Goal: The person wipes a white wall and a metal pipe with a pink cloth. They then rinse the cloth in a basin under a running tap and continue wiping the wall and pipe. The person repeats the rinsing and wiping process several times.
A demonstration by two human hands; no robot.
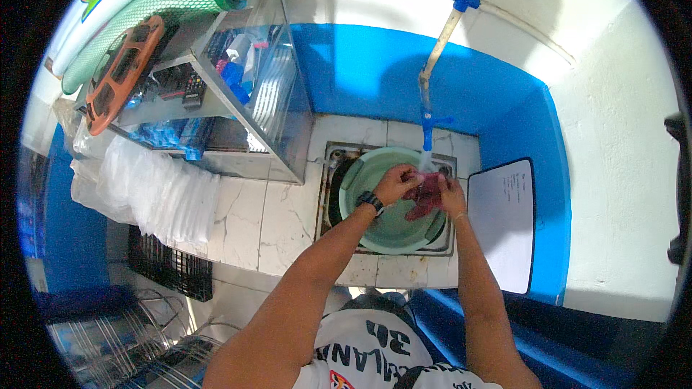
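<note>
I hold a dark red cloth (427,191) between my two hands, over the pale green basin (393,235) and right below the blue faucet (427,130). My left hand (396,183) has its fingers bent and drawn together, pinching the cloth at its upper left edge. My right hand (453,197) grips the opposite edge, the thumb on the side toward me and the other fingers curling around the back. The middle of the cloth bunches between my fingertips, and a loose flap hangs down and to the left, toward the water in the basin. I cannot tell whether that flap's lowest end touches the water or sits just above it. A pale, blurred stream of water (426,162) shows under the spout; the place where it lands is hard to make out against the cloth and my left fingers. The tips of my right fingers are hidden behind the cloth, and its folds are too small to tell what sort of piece it is. My left wrist, with a dark wristwatch (373,202), covers part of the basin's left side. My right wrist crosses the rim on the other side. Both my upper arms are cut off by the lower border.
</note>
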